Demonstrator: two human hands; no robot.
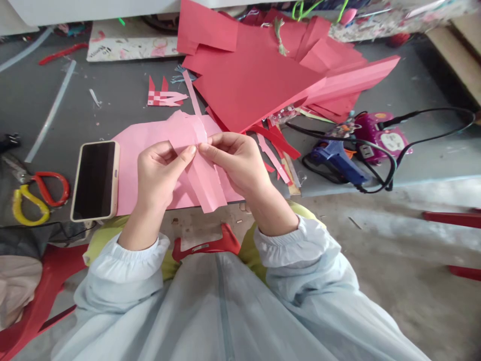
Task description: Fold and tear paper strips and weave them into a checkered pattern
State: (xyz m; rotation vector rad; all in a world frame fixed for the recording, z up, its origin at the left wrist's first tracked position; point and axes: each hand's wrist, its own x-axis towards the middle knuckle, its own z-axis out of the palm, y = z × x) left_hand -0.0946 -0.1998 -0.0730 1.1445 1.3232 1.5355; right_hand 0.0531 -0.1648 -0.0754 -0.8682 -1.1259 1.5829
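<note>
Both hands pinch a folded piece of pink paper over the table's front edge. My left hand has thumb and fingers closed on its left side. Beside it, my right hand closes thumb and fingers on the right side, the two thumb tips almost meeting. Fold lines run down the paper, and its upper part is partly behind my fingers. Beneath lies a larger pink sheet. A narrow pink strip sticks up beyond the hands. Farther off lies a small woven red-and-pink paper piece.
Red paper sheets are heaped at the back. To the right are a blue glue gun, a purple power strip and looping black cable. A phone and scissors lie left. Paper strips sit right of my hands.
</note>
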